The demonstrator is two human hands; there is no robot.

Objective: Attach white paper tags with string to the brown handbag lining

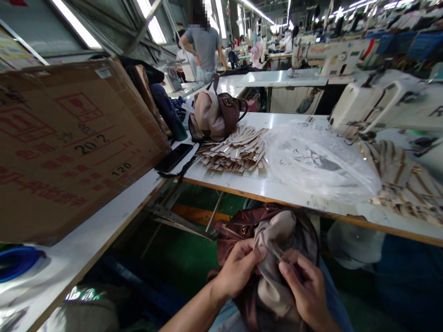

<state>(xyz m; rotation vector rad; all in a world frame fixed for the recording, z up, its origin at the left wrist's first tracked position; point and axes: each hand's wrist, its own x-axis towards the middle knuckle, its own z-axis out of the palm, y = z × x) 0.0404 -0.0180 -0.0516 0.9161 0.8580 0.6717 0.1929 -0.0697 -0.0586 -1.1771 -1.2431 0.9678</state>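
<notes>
Your left fingers (pixel 259 252) and right fingers (pixel 289 277) pinch closed on the pale lining (pixel 273 295) of the maroon bag (pixel 228 242), at six o'clock; work looks partway, lining pulled out; what remains is unclear.

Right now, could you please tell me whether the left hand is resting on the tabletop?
No, the left hand pinches the pale lining of a maroon bag, away from the tabletop.

Cardbd box (pixel 74 154) w/ nos. "2012" (pixel 92 144) & "120" (pixel 122 169).
</notes>
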